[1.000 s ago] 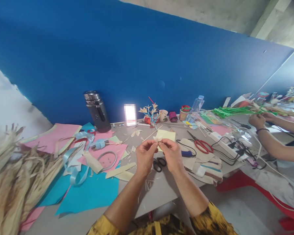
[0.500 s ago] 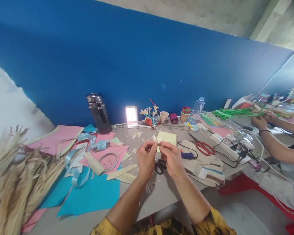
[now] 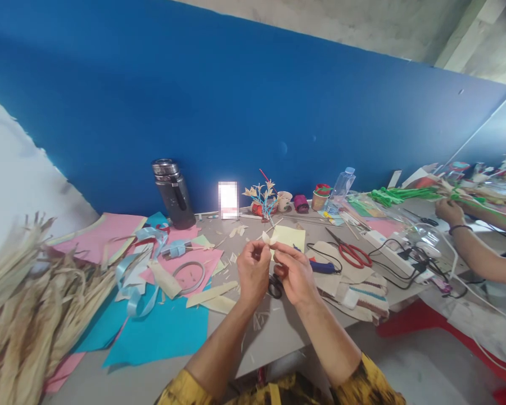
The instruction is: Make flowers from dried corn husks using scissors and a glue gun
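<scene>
My left hand (image 3: 253, 273) and my right hand (image 3: 293, 273) are raised together over the grey table (image 3: 274, 332), fingertips pinching a small cream husk petal piece (image 3: 268, 238) between them. Black scissors (image 3: 275, 286) lie on the table just beneath my hands, partly hidden by them. A pale yellow paper sheet (image 3: 290, 237) lies right behind the petal piece.
Dried corn husks (image 3: 25, 304) pile at the left. Blue (image 3: 160, 332) and pink paper (image 3: 189, 270), ribbon (image 3: 130, 281), a black flask (image 3: 172, 192), a small husk flower arrangement (image 3: 261, 198), red scissors (image 3: 352, 253) and cables (image 3: 405, 259) crowd the table. Another person's arm (image 3: 472, 247) works at the right.
My hands have shifted slightly and turned the petal piece between the fingertips; the right hand now sits a little lower. The view drifted a little.
</scene>
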`<state>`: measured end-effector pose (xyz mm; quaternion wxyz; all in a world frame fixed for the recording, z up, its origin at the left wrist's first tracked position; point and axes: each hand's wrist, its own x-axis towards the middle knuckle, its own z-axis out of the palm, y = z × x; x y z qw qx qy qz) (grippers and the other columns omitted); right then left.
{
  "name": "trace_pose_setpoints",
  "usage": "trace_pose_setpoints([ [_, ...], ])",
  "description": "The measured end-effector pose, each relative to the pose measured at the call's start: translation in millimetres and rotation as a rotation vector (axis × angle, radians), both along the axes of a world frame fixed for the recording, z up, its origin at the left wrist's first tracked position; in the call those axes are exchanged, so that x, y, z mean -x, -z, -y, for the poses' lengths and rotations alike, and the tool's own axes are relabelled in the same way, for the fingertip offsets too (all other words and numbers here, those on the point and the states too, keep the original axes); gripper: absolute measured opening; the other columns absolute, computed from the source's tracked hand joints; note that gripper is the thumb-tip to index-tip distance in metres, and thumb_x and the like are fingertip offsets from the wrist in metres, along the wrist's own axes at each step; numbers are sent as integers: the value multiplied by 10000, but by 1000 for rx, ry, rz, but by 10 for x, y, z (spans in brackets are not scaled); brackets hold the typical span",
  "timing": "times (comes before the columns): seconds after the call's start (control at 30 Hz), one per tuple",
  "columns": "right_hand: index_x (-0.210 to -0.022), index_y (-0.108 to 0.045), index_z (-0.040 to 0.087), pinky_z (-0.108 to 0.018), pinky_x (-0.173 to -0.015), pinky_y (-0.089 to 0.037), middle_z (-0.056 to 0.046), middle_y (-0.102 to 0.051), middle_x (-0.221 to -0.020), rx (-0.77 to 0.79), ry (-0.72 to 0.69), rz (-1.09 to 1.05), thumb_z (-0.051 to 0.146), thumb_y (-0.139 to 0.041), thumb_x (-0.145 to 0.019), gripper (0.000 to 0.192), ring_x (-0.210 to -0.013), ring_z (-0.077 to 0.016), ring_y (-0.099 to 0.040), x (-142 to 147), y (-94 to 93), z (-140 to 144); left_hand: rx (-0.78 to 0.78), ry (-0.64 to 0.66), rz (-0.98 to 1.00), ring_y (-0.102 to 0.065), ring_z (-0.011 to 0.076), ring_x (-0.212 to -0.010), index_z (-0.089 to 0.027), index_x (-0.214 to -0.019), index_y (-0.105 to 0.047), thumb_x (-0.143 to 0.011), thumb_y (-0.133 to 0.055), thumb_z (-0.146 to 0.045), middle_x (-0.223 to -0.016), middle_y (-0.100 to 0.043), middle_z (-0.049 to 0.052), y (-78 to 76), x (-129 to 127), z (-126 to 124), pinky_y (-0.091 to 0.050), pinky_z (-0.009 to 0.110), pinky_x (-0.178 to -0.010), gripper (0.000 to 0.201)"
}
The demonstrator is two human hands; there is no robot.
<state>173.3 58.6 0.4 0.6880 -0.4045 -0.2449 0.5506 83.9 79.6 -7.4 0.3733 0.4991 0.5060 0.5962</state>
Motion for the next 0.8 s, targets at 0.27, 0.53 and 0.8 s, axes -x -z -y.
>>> trace_pose_setpoints([
  [0.27, -766, -798, 169, -186, -435, -272, -52, -667, -738, -17, 24, 186, 371, -835, -565, 287, -589, -98, -437, -92, -19, -17, 152, 261, 387, -512, 105, -541, -168, -671, -594, -725, -671, -341, -557, -555, -26, -12, 24, -69, -470, 255, -620, 197],
  [0.53, -758, -750, 163, -172, -417, -233, 17, -552, -600, -30, -19, 227, 398, -856, -591, 307, -531, -78, -401, -182, 61, -120, 167, 449, 418, -510, 97, -555, -154, -652, -613, -714, -741, -401, -574, -550, -18, -52, 52, -42, -468, 239, -608, 285],
  [0.8, -746, -718, 168, -161, -403, -231, 28, -546, -598, -52, -91, 241, 392, -875, -582, 319, -515, -72, -403, -259, 49, -113, 126, 334, 215, -519, 102, -546, -157, -666, -629, -729, -690, -346, -589, -573, -19, -83, 41, -35, -446, 237, -594, 209],
])
